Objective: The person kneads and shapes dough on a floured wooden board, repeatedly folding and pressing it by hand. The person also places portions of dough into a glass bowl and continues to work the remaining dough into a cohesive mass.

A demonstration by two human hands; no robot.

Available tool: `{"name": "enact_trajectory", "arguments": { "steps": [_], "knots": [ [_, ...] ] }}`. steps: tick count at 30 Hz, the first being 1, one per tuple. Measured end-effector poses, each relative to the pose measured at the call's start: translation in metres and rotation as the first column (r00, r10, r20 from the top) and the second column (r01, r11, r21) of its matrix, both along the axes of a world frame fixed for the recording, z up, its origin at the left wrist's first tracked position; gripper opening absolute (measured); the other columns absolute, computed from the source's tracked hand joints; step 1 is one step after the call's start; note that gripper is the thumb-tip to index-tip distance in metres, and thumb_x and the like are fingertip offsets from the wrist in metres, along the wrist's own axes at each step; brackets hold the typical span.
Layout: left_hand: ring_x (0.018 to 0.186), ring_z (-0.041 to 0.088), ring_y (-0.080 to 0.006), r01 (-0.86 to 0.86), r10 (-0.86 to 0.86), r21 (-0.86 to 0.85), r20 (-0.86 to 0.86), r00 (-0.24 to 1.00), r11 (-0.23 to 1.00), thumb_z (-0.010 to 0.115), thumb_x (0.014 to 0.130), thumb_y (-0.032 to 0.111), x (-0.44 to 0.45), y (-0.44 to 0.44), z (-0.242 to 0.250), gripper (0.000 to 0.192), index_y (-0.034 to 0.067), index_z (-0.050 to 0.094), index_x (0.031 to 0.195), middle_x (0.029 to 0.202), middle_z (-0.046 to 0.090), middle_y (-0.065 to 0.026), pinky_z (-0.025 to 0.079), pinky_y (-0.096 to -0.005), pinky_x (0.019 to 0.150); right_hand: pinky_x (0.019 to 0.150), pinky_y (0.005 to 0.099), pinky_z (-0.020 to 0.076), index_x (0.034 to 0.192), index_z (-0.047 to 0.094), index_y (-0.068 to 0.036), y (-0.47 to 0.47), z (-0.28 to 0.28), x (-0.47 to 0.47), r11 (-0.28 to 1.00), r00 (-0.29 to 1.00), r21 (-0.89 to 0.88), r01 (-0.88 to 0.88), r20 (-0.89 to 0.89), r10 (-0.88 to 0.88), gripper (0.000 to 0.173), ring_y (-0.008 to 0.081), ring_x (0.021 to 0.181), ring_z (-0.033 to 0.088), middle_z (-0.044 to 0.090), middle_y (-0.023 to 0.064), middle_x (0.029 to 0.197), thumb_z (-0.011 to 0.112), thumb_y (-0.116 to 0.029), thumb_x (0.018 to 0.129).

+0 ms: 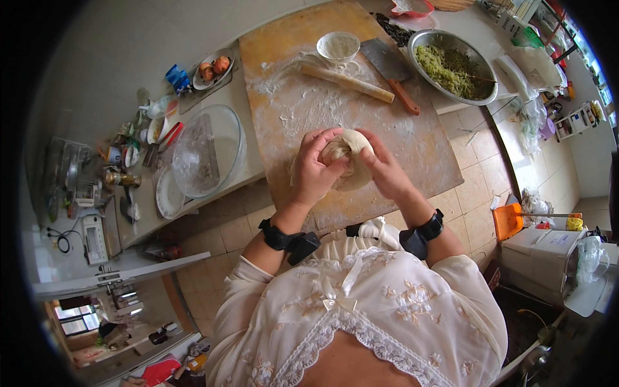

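Observation:
Both my hands hold a ball of dough [357, 169] above the near part of a floured wooden board [309, 106]. My left hand [316, 167] cups its left side, thumb pressed into the folded middle. My right hand [387, 167] wraps its right side, with the thumb on the top fold. Beyond the dough a wooden rolling pin [347, 84] lies aslant on the board. A bowl of flour [338, 47] stands just behind the pin. To its right lies a cleaver [387, 58] with a wooden handle.
A metal basin [491, 96] of shredded green filling, with a utensil in it, stands right of the board. On the left counter are a large glass bowl [232, 159], a white plate [169, 196] and an oval dish [199, 84] of reddish-brown round items. Flour is scattered over the board.

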State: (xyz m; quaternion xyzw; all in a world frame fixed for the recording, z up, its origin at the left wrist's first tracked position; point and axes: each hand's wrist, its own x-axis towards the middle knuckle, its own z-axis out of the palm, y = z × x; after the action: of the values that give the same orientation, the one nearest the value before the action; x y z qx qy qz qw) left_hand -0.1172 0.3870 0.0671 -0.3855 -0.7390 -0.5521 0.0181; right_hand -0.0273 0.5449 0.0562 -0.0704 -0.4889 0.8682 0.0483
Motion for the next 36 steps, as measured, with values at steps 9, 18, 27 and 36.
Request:
{"name": "enact_trajectory", "arguments": {
  "steps": [9,18,27,36],
  "knots": [
    [0.119,0.053,-0.0179,0.116,-0.478,0.507,0.676,0.561,0.854,0.059,0.089,0.000,-0.001,-0.021,0.033,0.051,-0.001,0.045,0.138,0.129,0.057,-0.0100,0.041,-0.0314,0.104,0.096,0.0319,0.0477,0.130,0.049,0.000,0.006,0.002,-0.005,0.934,0.991,-0.342,-0.102,-0.115,0.066,0.039,0.0162,0.109,0.060,0.061,0.0078,0.121,0.054,-0.026,0.100],
    [0.115,0.045,-0.0327,-0.265,0.200,-0.117,-0.397,0.896,0.957,0.072,0.080,0.048,0.036,0.003,0.045,0.071,0.003,0.048,0.129,0.120,0.050,-0.0179,0.040,-0.0438,0.095,0.093,0.0280,0.0466,0.129,0.049,-0.001,-0.018,0.001,-0.002,0.992,0.986,0.014,0.125,-0.114,-0.122,0.040,0.0133,0.108,0.056,0.061,0.0071,0.115,0.052,-0.029,0.101],
    [0.087,0.057,-0.0053,-0.043,-0.003,0.098,0.426,0.905,0.994,0.072,0.089,0.018,0.001,-0.016,0.040,0.028,0.002,0.062,0.110,0.095,0.065,0.0024,0.048,-0.0212,0.078,0.090,0.0278,0.0481,0.130,0.047,-0.003,-0.003,0.013,-0.003,0.961,0.988,-0.234,-0.150,-0.006,0.153,0.041,0.0139,0.107,0.057,0.060,0.0061,0.117,0.053,-0.032,0.101],
    [0.080,0.067,-0.0213,-0.068,0.064,-0.077,-0.046,0.997,0.995,0.076,0.079,0.018,-0.008,-0.013,0.042,0.026,0.003,0.067,0.099,0.089,0.069,-0.0106,0.052,-0.0312,0.072,0.094,0.0286,0.0465,0.132,0.048,-0.005,-0.014,0.018,0.003,0.968,0.980,-0.154,-0.198,-0.043,0.194,0.056,0.0137,0.106,0.057,0.059,0.0036,0.116,0.074,-0.004,0.082]
  ]
}}
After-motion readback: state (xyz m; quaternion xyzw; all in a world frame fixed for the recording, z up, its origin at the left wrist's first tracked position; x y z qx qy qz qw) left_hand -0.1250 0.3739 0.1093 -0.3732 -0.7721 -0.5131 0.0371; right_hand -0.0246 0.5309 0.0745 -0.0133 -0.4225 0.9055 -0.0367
